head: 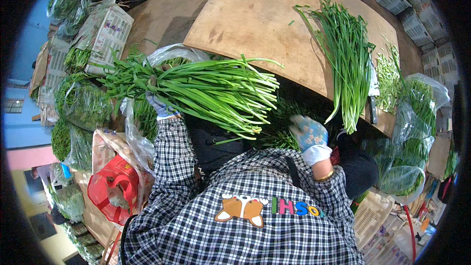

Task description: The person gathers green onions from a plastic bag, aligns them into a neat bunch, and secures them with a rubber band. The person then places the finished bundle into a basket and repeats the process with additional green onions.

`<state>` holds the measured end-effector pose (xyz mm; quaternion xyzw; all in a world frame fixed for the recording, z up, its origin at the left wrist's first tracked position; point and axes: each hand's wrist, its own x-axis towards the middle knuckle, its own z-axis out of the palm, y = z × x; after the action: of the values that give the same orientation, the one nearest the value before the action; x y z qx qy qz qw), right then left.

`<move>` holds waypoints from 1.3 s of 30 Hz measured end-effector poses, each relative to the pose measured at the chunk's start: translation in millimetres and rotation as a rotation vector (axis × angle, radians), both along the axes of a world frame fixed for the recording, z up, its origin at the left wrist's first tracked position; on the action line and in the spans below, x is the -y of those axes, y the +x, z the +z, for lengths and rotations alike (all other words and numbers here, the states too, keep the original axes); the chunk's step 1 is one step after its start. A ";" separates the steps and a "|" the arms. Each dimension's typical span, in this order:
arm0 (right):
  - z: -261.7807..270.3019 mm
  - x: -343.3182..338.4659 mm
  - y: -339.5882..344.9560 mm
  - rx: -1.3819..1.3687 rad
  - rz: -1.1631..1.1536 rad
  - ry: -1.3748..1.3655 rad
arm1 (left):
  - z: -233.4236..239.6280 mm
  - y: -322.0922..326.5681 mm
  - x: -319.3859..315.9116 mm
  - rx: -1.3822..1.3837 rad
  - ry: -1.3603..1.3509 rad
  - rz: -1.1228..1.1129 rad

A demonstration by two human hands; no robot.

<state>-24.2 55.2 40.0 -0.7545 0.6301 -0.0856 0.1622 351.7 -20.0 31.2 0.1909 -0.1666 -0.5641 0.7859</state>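
My left hand (158, 99), in a glove, is closed around a large bunch of garlic chives (220, 92), its pale cut ends pointing right and its leafy tips left. My right hand (310, 133), in a floral glove and slightly blurred, is below the wooden board, right of the bunch, over dark green leaves; nothing shows in it. A second pile of chives (347, 66) lies on the board (257, 18). Beside that pile lies a knife (373, 95) with a black handle, and right of the blade are chopped pale stem ends (388, 77).
Plastic bags of greens (408, 147) stand at the right, and more bagged greens (88, 103) at the left. A red bag (114, 187) sits in a crate at the lower left. White plastic crates (110, 36) surround the board. A person (46, 176) is far left.
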 end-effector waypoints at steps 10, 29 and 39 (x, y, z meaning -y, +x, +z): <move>26.9 66.7 107.4 0.488 0.122 -0.433 | 6.9 0.9 -6.3 0.035 -0.169 -0.272; 16.6 62.9 91.2 0.805 -0.033 -0.217 | 1.4 11.6 -4.2 0.050 0.107 -0.013; 23.9 -0.6 11.3 0.075 0.013 -0.388 | -15.9 26.1 -1.0 0.106 0.133 0.040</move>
<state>-12.9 55.8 63.8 -0.7720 0.5905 -0.2325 0.0375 377.8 -18.9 15.3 0.2758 -0.1664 -0.5473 0.7725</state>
